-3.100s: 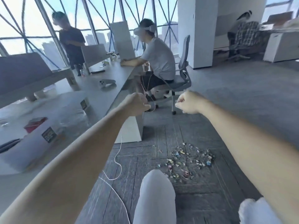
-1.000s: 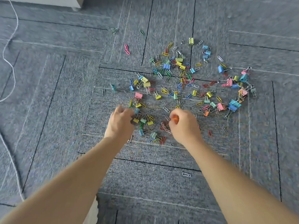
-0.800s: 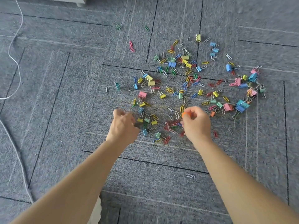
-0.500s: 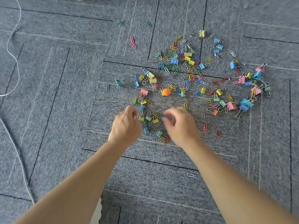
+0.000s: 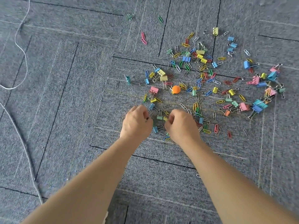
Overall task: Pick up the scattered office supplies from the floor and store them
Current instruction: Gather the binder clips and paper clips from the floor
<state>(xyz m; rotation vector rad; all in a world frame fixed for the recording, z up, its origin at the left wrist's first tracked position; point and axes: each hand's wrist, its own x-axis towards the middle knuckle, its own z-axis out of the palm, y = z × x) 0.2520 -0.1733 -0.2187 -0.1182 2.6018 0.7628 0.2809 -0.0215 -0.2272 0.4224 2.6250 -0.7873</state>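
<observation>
Head view: orange ball-like piece (image 5: 176, 89) now loose on carpet (image 5: 64, 110) amid scattered clips (image 5: 210, 75), dropped from right hand (image 5: 182, 125). Both fists curled at near edge; left hand (image 5: 135, 123) pinching something dark, right's contents hidden. Gathering barely begun.

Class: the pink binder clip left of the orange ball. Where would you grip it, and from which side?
Pinch the pink binder clip across its folded body from above; its wire handles trail toward the hands, and the orange ball lies apart.
</observation>
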